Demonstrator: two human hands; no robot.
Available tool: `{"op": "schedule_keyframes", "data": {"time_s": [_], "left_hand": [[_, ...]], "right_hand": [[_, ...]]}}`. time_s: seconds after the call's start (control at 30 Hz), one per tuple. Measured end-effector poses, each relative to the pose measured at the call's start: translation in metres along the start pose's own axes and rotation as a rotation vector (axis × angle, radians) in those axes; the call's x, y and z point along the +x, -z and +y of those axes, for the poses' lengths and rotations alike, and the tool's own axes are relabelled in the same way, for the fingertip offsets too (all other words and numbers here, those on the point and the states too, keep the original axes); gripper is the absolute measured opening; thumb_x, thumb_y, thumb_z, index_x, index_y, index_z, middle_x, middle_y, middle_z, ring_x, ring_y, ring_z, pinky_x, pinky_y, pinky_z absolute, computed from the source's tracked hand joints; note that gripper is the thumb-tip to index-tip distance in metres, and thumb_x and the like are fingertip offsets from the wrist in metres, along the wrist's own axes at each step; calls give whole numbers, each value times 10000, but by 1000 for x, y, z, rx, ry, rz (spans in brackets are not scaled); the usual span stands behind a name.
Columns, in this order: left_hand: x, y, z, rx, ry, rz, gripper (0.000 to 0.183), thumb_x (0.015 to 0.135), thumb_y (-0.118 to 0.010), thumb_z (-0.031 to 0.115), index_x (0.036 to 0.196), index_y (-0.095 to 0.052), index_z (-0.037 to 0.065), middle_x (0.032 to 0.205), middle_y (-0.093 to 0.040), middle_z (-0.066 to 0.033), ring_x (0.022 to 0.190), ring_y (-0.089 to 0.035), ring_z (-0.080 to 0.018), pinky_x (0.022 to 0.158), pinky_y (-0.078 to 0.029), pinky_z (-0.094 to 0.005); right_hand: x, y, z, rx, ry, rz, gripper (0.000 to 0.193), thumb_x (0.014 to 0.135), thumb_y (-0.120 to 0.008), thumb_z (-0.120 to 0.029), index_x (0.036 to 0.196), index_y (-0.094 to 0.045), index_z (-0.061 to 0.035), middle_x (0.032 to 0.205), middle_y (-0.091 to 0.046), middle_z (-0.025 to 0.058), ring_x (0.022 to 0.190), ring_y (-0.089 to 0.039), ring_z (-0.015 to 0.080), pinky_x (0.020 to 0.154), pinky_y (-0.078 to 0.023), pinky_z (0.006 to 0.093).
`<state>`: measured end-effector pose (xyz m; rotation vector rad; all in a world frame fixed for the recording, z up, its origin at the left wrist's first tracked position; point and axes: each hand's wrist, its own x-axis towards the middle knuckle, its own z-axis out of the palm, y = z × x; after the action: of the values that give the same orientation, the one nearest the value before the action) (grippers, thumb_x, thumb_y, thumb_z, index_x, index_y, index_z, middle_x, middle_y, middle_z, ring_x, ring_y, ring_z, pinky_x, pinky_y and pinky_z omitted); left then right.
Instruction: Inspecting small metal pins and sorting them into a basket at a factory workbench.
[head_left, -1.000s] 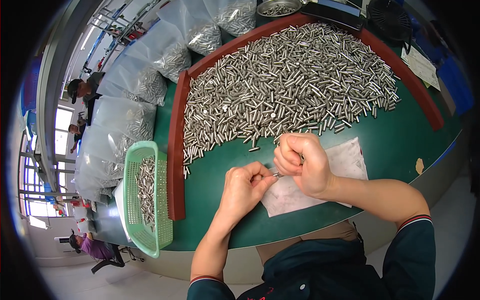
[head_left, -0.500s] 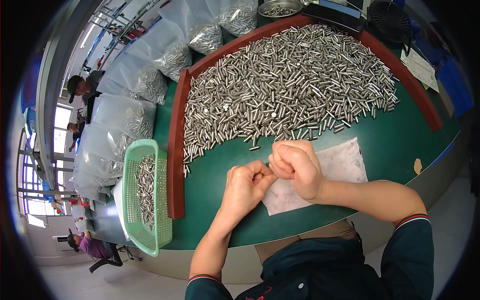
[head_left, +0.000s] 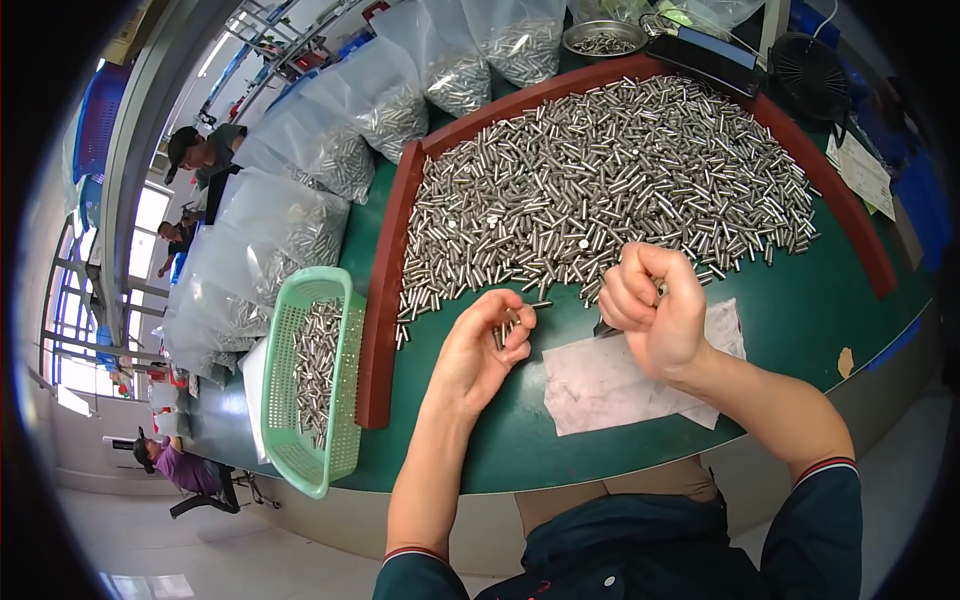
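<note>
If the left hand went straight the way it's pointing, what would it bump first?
Probably the left hand would meet the pile of metal pins first, though the hand's height is unclear.

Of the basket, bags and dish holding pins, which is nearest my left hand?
The green basket, left of your left hand past the red rail; the clear bags and metal dish sit farther off.

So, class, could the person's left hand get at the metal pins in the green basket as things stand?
Probably yes: the left hand has only the dark red rail between it and the green basket, whose open top leaves its metal pins uncovered. Metal pieces inside that hand may hamper grasping, though.
</note>
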<state>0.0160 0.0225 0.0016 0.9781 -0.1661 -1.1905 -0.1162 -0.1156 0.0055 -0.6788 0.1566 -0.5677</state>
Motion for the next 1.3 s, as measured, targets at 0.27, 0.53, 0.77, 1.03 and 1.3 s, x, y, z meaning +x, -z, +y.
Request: {"op": "schedule_keyframes", "data": {"time_s": [0.27,0.53,0.77,1.03,1.3], "left_hand": [[17,-11,-9,1448,-549,431,399,703,-692,306,547,-480,6,428,-408,-26,392,-385,-109,396,-310,-282],[20,-9,-18,1709,-683,468,320,663,-692,297,656,-530,21,446,-489,-96,427,-518,-272,443,-404,-368],[6,-4,-2,1105,-404,191,231,767,-619,224,705,-519,26,514,-434,25,434,-328,-48,403,-280,-222],[0,7,4,28,32,-181,92,867,-506,130,905,-520,47,712,-552,-60,444,-241,-15,417,-220,-156],[4,8,0,66,8,-209,138,877,-495,134,992,-488,58,735,-556,-79,439,-244,-18,416,-225,-160]], "right_hand": [[1,-2,0,-28,-13,-3,311,809,-326,-175,511,-267,-108,423,-248,-24,396,-167,63,390,-143,236],[-1,-6,-2,-41,-18,10,309,820,-317,-184,523,-261,-120,414,-240,-29,385,-157,64,385,-146,234],[-3,-11,-3,-46,-15,62,322,833,-314,-213,525,-269,-132,398,-224,-39,365,-135,72,387,-148,237],[0,-11,-2,-61,-13,46,340,854,-308,-246,533,-270,-142,399,-218,-45,364,-136,75,394,-152,239],[1,-12,-2,-68,1,52,333,852,-311,-245,539,-266,-143,406,-221,-45,363,-134,69,381,-149,235]]}}
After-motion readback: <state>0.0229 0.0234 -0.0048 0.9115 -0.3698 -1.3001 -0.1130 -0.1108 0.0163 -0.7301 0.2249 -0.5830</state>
